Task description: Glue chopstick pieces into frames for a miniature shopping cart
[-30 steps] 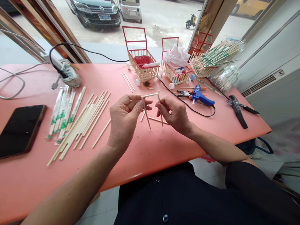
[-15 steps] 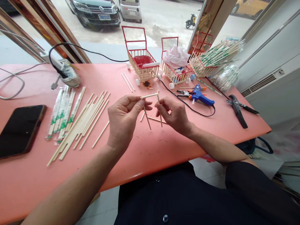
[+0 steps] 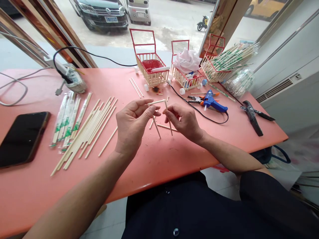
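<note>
Above the pink table [image 3: 161, 159], both hands hold a small U-shaped frame of thin wooden sticks [image 3: 157, 102]. My left hand [image 3: 131, 124] pinches the left leg near the top bar, fingers closed. My right hand [image 3: 184, 121] pinches the right leg in the same way. The two legs point down toward the table. A couple of short loose sticks [image 3: 164, 126] lie on the table just under the hands.
Bare and wrapped chopsticks [image 3: 84, 127] spread at the left, beside a black phone [image 3: 21, 137]. Three small stick carts [image 3: 152, 71] stand at the back. A blue glue gun [image 3: 213, 103], pliers and a black tool [image 3: 253, 116] lie at the right. Cables trail at the far left.
The stick frame has tilted slightly and shifted a little left between my fingers. Both hands keep their pinch and stay in almost the same place.
</note>
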Available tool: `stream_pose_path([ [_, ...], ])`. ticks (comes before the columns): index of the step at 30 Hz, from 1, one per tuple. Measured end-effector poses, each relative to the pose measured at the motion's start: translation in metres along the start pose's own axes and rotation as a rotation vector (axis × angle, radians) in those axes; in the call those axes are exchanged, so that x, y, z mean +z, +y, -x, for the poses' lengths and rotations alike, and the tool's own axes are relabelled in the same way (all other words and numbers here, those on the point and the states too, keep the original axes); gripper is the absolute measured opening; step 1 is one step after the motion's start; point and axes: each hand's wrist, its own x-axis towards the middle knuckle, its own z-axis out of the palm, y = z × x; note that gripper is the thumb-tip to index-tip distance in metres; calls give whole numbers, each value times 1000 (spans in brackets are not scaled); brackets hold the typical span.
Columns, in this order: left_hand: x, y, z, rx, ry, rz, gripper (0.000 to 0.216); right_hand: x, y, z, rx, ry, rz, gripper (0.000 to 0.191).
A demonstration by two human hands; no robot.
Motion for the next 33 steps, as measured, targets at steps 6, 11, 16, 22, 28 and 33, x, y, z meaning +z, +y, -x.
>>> stream_pose_path([
  [6,-1,-1,-1,95,-15,-87,20,3,-2,2,-24,0,-45,35],
  [11,0,1,0,136,16,-123,15,5,-4,3,-60,8,-62,38],
  [16,3,4,3,175,31,-140,6,5,-7,3,-57,11,-72,49],
  [22,3,6,4,181,45,-189,4,2,-8,3,-68,1,-66,50],
  [28,3,7,4,165,47,-206,7,1,-8,3,-81,7,-71,50],
  [33,3,6,5,167,39,-195,5,1,-10,3,-79,2,-85,50],
])
